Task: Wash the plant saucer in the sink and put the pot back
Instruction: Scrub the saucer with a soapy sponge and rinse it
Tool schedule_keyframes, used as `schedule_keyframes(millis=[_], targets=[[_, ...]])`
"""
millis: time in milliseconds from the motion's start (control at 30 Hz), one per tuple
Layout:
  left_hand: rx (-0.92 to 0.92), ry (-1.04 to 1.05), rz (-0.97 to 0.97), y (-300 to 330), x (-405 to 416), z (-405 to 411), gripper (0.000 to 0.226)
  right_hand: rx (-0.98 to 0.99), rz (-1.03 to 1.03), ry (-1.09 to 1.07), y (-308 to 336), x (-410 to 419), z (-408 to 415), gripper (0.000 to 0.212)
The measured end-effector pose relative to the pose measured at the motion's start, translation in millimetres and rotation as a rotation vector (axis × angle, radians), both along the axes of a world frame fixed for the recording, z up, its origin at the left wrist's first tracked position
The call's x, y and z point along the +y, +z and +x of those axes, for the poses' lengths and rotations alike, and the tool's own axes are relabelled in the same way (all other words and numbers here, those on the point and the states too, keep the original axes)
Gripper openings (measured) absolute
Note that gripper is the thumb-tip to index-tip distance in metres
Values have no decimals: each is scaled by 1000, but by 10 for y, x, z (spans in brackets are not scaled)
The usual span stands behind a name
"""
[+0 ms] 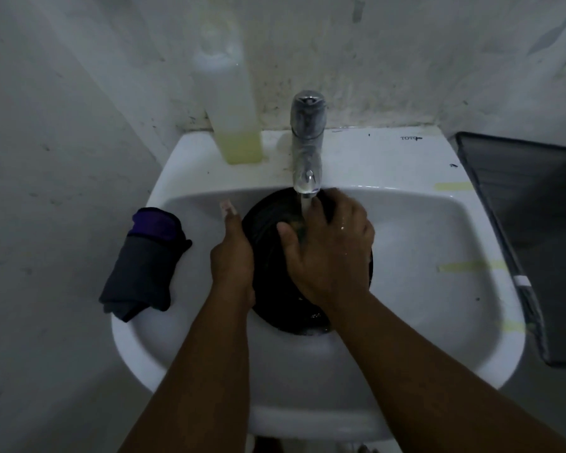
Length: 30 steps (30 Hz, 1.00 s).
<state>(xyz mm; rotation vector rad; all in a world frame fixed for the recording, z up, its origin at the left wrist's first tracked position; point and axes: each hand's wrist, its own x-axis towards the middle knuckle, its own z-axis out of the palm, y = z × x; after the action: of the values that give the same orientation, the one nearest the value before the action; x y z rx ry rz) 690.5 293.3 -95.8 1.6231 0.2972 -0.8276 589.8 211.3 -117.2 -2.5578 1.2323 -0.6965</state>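
A round black plant saucer (265, 220) lies in the bowl of the white sink (415, 243), under the tap (306, 148). Water runs from the tap onto it. My left hand (232, 256) grips the saucer's left rim, thumb stretched along the edge. My right hand (330, 256) presses down inside the saucer, closed on a greenish scrub sponge (299, 227) that shows between thumb and fingers. The right hand hides much of the saucer's middle and right side. No pot is in view.
A tall clear bottle (234, 125) with yellowish liquid stands on the sink's back ledge, left of the tap. A folded grey and purple cloth (144, 263) lies over the sink's left rim. A dark flat bin or tray (543, 243) sits to the right. Walls close in behind and left.
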Motion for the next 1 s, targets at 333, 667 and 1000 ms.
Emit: schedule_keyframes(millis=[333, 667, 1000], targets=[[-391, -160, 229, -52, -69, -18, 77, -85, 176, -160, 41, -151, -39, 81], [-950, -361, 385, -221, -305, -427, 80, -269, 315, -228, 128, -83, 15, 44], [-803, -238, 98, -252, -390, -352, 38, -363, 503, -94, 130, -84, -55, 60]])
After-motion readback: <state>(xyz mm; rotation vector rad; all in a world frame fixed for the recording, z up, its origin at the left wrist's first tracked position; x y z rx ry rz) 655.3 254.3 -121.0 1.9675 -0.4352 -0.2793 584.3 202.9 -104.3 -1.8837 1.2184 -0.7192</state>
